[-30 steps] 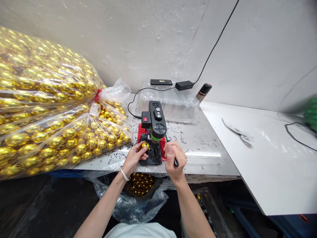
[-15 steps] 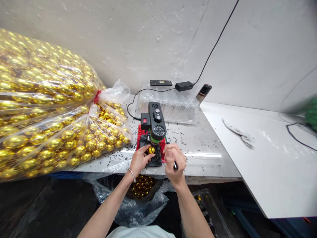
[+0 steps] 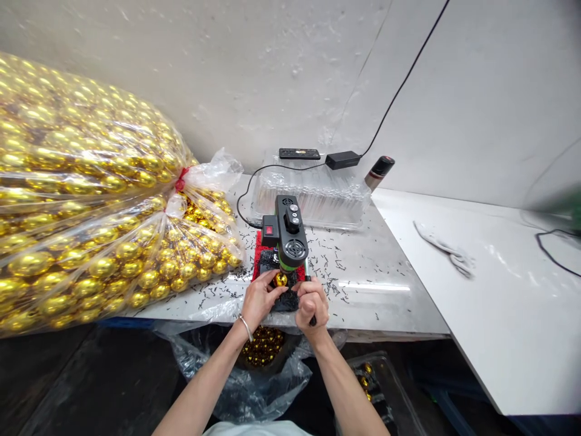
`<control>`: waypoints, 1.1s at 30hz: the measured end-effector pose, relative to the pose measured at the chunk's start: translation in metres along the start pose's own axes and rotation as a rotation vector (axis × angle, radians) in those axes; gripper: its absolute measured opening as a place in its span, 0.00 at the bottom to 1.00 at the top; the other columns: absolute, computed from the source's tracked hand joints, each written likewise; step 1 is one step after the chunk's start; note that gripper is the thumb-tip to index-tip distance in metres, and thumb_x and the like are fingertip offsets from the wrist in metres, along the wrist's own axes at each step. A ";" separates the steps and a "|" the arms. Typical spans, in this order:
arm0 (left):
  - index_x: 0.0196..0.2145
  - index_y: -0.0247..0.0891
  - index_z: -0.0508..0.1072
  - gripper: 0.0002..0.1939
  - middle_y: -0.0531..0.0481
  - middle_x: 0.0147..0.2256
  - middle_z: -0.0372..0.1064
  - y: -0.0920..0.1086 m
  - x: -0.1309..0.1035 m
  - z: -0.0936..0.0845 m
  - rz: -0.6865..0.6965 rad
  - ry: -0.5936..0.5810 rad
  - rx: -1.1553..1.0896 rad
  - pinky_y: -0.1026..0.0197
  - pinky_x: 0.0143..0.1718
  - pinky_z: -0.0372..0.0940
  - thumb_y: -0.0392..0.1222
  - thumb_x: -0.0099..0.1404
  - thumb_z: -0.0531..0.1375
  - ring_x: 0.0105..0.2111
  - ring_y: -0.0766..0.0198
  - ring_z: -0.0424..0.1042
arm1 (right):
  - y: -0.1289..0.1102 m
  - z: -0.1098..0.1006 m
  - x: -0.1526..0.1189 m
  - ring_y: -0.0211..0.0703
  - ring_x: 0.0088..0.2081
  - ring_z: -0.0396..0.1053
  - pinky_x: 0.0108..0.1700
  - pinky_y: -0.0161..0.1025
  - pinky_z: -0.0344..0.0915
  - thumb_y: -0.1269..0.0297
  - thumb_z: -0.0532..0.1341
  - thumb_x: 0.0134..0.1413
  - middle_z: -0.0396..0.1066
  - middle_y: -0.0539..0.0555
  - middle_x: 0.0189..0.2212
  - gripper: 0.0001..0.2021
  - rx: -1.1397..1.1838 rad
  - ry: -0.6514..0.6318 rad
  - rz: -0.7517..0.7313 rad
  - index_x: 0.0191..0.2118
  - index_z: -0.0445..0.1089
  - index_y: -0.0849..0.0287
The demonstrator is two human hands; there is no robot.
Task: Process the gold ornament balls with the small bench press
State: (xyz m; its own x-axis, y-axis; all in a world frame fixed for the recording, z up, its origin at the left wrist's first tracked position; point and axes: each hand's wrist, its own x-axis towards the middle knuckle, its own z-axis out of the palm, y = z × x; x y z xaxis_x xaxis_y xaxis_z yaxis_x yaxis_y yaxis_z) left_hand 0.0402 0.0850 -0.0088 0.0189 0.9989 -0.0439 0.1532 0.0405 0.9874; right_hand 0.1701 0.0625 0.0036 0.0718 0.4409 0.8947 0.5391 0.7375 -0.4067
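Between the thumb and fingers of my left hand [image 3: 261, 298] is a shiny gold ball [image 3: 281, 279], held right under the head of a small black press machine [image 3: 292, 233]. A bracelet circles that wrist. My right hand [image 3: 312, 304] is wrapped round the black-gripped lever handle [image 3: 313, 320] on the machine's right side. The machine stands on a red mat [image 3: 260, 254], with a dark base [image 3: 285, 301] under the ball. What the press head does at the ball's top is hidden.
A large clear bag of gold balls [image 3: 91, 200] fills the left side. Behind the machine stand a clear plastic tray [image 3: 313, 194], a phone [image 3: 299, 154], a power adapter [image 3: 342, 160] and a spray can [image 3: 379, 172]. Black scraps litter the table. A glove [image 3: 442, 245] lies right. Below is a plastic-lined bin [image 3: 245, 387].
My right hand has drawn the lever toward me and slightly left. The gold ball stays in my left hand under the press. The whole view has shifted slightly.
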 end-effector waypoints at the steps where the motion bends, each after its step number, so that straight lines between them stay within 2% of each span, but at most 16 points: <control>1: 0.39 0.41 0.78 0.17 0.47 0.42 0.73 0.000 0.000 0.000 0.003 -0.001 0.003 0.65 0.22 0.61 0.41 0.50 0.68 0.21 0.67 0.65 | 0.001 0.000 -0.002 0.37 0.26 0.66 0.42 0.47 0.67 0.66 0.43 0.64 0.62 0.48 0.24 0.15 -0.006 0.002 0.003 0.26 0.57 0.56; 7: 0.38 0.41 0.78 0.17 0.46 0.42 0.73 0.000 0.001 0.000 0.002 0.012 -0.055 0.67 0.21 0.61 0.40 0.47 0.69 0.25 0.66 0.66 | 0.000 -0.002 0.000 0.38 0.28 0.66 0.35 0.41 0.66 0.70 0.46 0.61 0.64 0.50 0.24 0.13 -0.028 -0.086 -0.095 0.26 0.58 0.56; 12: 0.41 0.38 0.77 0.20 0.45 0.42 0.72 0.003 0.001 0.000 -0.034 0.006 -0.092 0.67 0.18 0.62 0.40 0.48 0.68 0.22 0.68 0.65 | -0.026 -0.011 0.046 0.36 0.26 0.62 0.28 0.36 0.59 0.72 0.47 0.61 0.60 0.49 0.22 0.14 0.063 -0.005 0.081 0.23 0.56 0.57; 14: 0.44 0.37 0.76 0.21 0.45 0.40 0.72 0.004 -0.011 -0.004 -0.053 0.011 -0.124 0.66 0.18 0.62 0.42 0.50 0.67 0.22 0.67 0.66 | -0.037 -0.015 0.066 0.36 0.27 0.62 0.29 0.36 0.59 0.71 0.48 0.61 0.59 0.49 0.21 0.15 0.080 -0.037 0.181 0.22 0.55 0.57; 16: 0.44 0.38 0.76 0.21 0.45 0.39 0.73 0.001 -0.033 -0.011 -0.045 -0.022 -0.139 0.65 0.20 0.63 0.43 0.51 0.67 0.22 0.66 0.66 | -0.044 -0.017 0.078 0.36 0.26 0.61 0.29 0.37 0.58 0.70 0.49 0.61 0.57 0.48 0.20 0.15 0.089 -0.064 0.232 0.22 0.55 0.57; 20: 0.42 0.43 0.78 0.20 0.44 0.43 0.73 -0.011 -0.083 -0.025 -0.034 -0.107 -0.086 0.63 0.28 0.66 0.39 0.48 0.70 0.24 0.65 0.69 | -0.045 -0.016 0.074 0.36 0.26 0.60 0.29 0.37 0.57 0.70 0.49 0.62 0.58 0.49 0.20 0.16 0.103 -0.048 0.231 0.22 0.56 0.57; 22: 0.40 0.44 0.79 0.19 0.44 0.45 0.72 -0.010 -0.092 -0.030 -0.036 -0.077 -0.075 0.61 0.30 0.67 0.39 0.48 0.70 0.26 0.63 0.70 | -0.043 -0.014 0.066 0.36 0.26 0.60 0.29 0.38 0.57 0.70 0.48 0.62 0.59 0.49 0.21 0.15 0.099 -0.031 0.231 0.22 0.56 0.57; 23: 0.40 0.44 0.79 0.17 0.44 0.44 0.72 -0.006 -0.089 -0.034 -0.017 -0.040 -0.074 0.61 0.33 0.67 0.39 0.49 0.70 0.28 0.61 0.71 | -0.042 -0.013 0.063 0.36 0.26 0.60 0.29 0.38 0.57 0.70 0.48 0.62 0.59 0.49 0.22 0.15 0.097 -0.027 0.232 0.22 0.57 0.57; 25: 0.37 0.44 0.79 0.12 0.44 0.41 0.72 0.010 -0.069 -0.045 0.078 0.078 -0.064 0.59 0.41 0.66 0.38 0.53 0.67 0.36 0.56 0.72 | -0.040 -0.012 0.060 0.36 0.27 0.60 0.30 0.38 0.57 0.71 0.48 0.61 0.59 0.49 0.22 0.15 0.095 -0.030 0.222 0.23 0.57 0.57; 27: 0.35 0.43 0.78 0.07 0.44 0.40 0.72 0.030 -0.033 -0.063 0.197 0.224 -0.024 0.57 0.49 0.62 0.37 0.56 0.65 0.46 0.53 0.68 | -0.039 -0.012 0.059 0.36 0.27 0.60 0.30 0.37 0.57 0.72 0.49 0.61 0.59 0.49 0.22 0.14 0.099 -0.032 0.199 0.23 0.56 0.57; 29: 0.34 0.42 0.77 0.06 0.43 0.42 0.71 0.047 0.009 -0.085 0.272 0.311 0.104 0.55 0.53 0.59 0.35 0.57 0.63 0.51 0.51 0.64 | -0.039 -0.012 0.059 0.37 0.27 0.60 0.30 0.37 0.57 0.73 0.49 0.60 0.58 0.49 0.22 0.14 0.107 -0.032 0.175 0.23 0.56 0.57; 31: 0.27 0.40 0.75 0.06 0.41 0.37 0.72 0.058 0.050 -0.108 0.237 0.240 0.431 0.54 0.52 0.57 0.32 0.58 0.60 0.51 0.48 0.64 | -0.039 -0.013 0.059 0.37 0.27 0.60 0.30 0.37 0.57 0.74 0.49 0.60 0.58 0.49 0.22 0.14 0.107 -0.032 0.158 0.23 0.56 0.57; 32: 0.23 0.40 0.73 0.09 0.41 0.33 0.72 0.061 0.068 -0.118 0.172 0.124 0.633 0.54 0.49 0.58 0.31 0.58 0.59 0.48 0.47 0.66 | -0.039 -0.013 0.059 0.37 0.27 0.60 0.30 0.37 0.56 0.75 0.49 0.60 0.58 0.49 0.22 0.14 0.105 -0.034 0.155 0.23 0.56 0.57; 33: 0.18 0.40 0.71 0.11 0.42 0.28 0.71 0.063 0.083 -0.127 0.142 0.059 0.707 0.54 0.47 0.59 0.30 0.56 0.60 0.45 0.46 0.68 | -0.039 -0.013 0.059 0.37 0.27 0.60 0.30 0.37 0.56 0.75 0.49 0.59 0.58 0.49 0.22 0.14 0.103 -0.035 0.152 0.23 0.55 0.57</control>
State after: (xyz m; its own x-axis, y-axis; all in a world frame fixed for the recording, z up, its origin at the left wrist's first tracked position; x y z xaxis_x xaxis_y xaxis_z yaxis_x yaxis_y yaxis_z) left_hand -0.0737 0.1737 0.0691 0.0357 0.9938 0.1053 0.7559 -0.0957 0.6476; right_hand 0.1637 0.0531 0.0743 0.1152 0.5674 0.8153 0.4355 0.7088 -0.5549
